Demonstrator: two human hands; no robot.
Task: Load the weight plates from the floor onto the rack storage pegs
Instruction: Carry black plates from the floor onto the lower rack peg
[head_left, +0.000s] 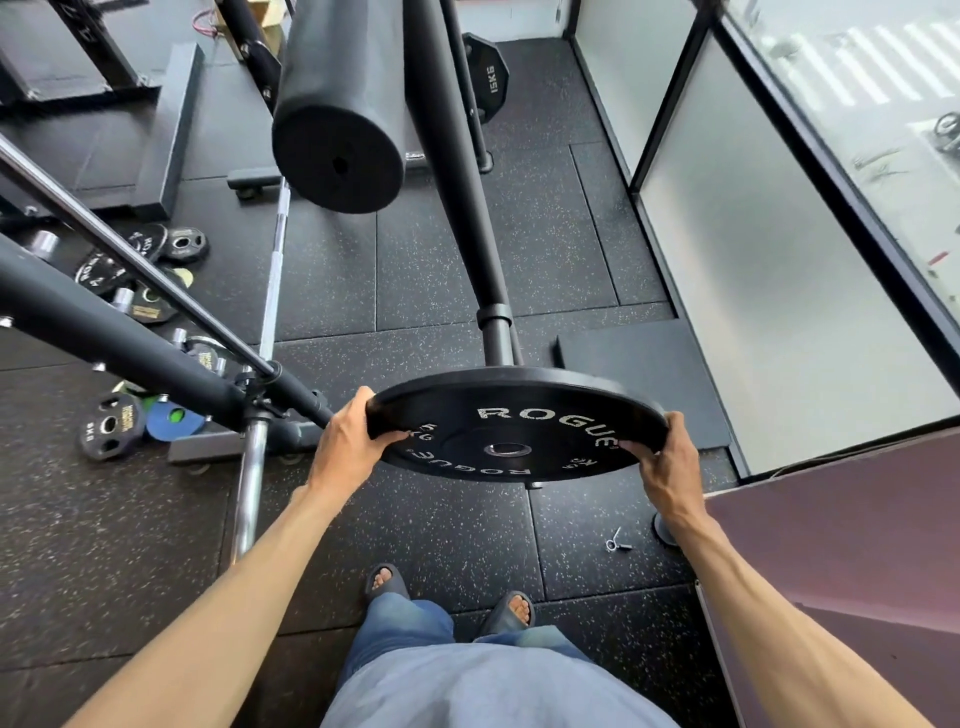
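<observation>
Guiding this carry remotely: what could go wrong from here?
The Rogue plate is gripped only at its rim by the left hand and right hand; a slip could drop it toward the open-toed sandals below. The spring clip and barbell lie on the floor nearby, possible trip hazards.

The plate (519, 415) hides the lower end of the peg (498, 343). Fingers (387, 437) of the left hand (348, 436) and right hand (662, 462) pass under the plate's rim, unseen. The right forearm covers part of a floor disc (661, 530). Labels on the small plates (109, 426) are too small to read.
</observation>
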